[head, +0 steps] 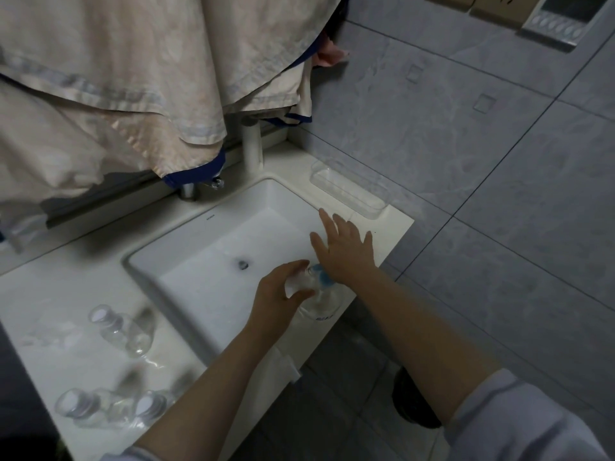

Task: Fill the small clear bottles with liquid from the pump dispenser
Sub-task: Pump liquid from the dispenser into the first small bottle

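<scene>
The bench [50, 294] is smooth white stone (faintly veined), the sink [206, 234] glossy ceramic. Clear glossy plastic bottles [119, 331] lie near its left edge. The tap [188, 191] is shiny metal; towels [116, 78] are soft matt cloth; wall tiles [466, 144] smooth grey.

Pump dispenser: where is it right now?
In the head view the pump dispenser stands on the counter's front edge, right of the sink, under the right hand, beside the left hand's small bottle.

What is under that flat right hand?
Under the right hand a blue pump head tops a clear dispenser. The palm covers the pump's top.
</scene>
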